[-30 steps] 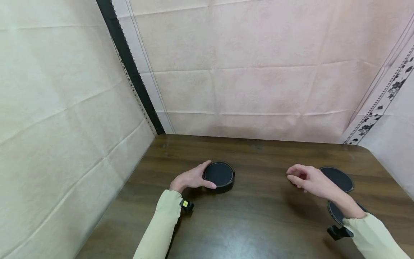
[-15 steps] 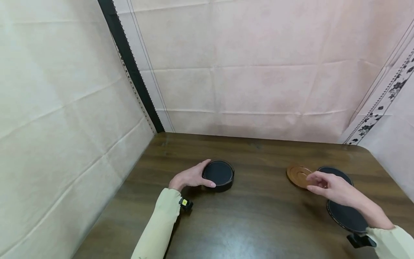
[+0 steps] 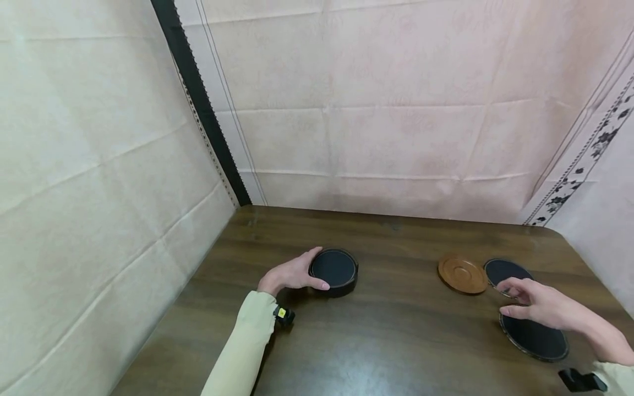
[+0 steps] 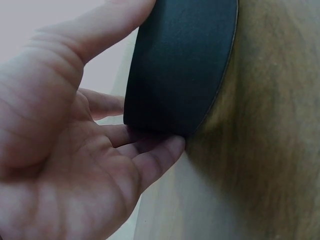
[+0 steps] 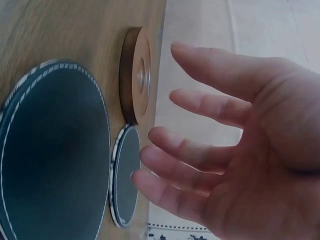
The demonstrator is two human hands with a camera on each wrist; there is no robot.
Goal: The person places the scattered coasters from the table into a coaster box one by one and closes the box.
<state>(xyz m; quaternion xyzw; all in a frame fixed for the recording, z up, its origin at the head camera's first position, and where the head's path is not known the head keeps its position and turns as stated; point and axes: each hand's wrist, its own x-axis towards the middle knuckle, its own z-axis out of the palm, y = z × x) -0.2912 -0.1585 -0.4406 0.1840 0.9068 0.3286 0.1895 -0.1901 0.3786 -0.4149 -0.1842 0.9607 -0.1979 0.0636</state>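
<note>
My left hand (image 3: 291, 274) holds a round black coaster holder (image 3: 335, 268) on the table, thumb on its near side and fingers around its far side. The left wrist view shows the holder's dark side wall (image 4: 180, 65) between thumb and fingers. Over two black stitched coasters hovers my right hand (image 3: 547, 307), fingers loosely bent and holding nothing. It partly covers the nearer coaster (image 3: 537, 340) and the farther one (image 3: 502, 269). Left of them a brown wooden coaster (image 3: 462, 275) with ring grooves lies flat, also seen in the right wrist view.
The brown wooden table (image 3: 386, 324) stretches between and in front of the hands. Pale cloth walls (image 3: 396, 110) rise along its back and sides. A small black wrist device (image 3: 284, 314) sits at the left cuff, another (image 3: 581, 380) at the right.
The right hand has drawn back to the right and toward me, uncovering the brown wooden coaster and leaving it on the table. The left hand and the holder stay put.
</note>
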